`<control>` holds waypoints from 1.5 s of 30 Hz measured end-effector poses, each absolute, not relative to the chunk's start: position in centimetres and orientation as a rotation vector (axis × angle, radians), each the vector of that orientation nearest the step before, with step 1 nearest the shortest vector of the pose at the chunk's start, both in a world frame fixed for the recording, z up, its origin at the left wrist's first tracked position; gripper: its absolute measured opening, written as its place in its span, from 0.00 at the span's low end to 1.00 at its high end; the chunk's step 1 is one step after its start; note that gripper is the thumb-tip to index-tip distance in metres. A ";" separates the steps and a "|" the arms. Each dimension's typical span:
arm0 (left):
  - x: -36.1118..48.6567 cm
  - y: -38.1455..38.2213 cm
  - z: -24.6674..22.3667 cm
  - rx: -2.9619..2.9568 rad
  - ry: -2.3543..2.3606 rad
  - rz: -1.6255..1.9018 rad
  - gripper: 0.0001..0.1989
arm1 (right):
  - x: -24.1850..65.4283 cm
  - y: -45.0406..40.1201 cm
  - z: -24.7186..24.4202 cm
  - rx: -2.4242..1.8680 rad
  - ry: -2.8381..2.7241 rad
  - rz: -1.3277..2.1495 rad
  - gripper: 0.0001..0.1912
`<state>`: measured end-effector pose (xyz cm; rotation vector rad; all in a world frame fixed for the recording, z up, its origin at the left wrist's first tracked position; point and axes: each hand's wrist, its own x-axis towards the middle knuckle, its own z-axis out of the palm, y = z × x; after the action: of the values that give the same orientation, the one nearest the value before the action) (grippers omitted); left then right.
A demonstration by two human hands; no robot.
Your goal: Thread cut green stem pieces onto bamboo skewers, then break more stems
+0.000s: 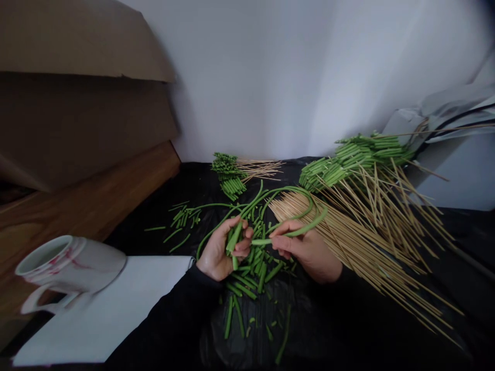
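The left hand point(220, 250) has its grip closed around short cut green garlic scape pieces point(234, 238). The right hand point(305, 252) has its grip pinching a long curved green garlic scape point(294, 233) between thumb and fingers, its tip touching the left hand. Loose cut green pieces point(249, 283) lie under both hands, on a black plastic sheet point(185, 196) covering the tabletop. Thin pale bamboo skewers point(367, 242) fan toward the right edge; bundled green pieces point(229, 174) sit at the back edge. A white ceramic mug with red marks point(65, 268) is by the left front corner.
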<state>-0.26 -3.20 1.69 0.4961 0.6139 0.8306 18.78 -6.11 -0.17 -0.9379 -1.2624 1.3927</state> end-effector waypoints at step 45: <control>0.2 -4.4 1.3 1.049 0.793 0.624 0.13 | 19.6 -5.9 0.7 -0.759 -1.008 1.573 0.08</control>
<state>0.15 -4.41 1.34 1.0486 0.7929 0.6240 19.59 -5.95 0.74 -0.7589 -1.0084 1.5728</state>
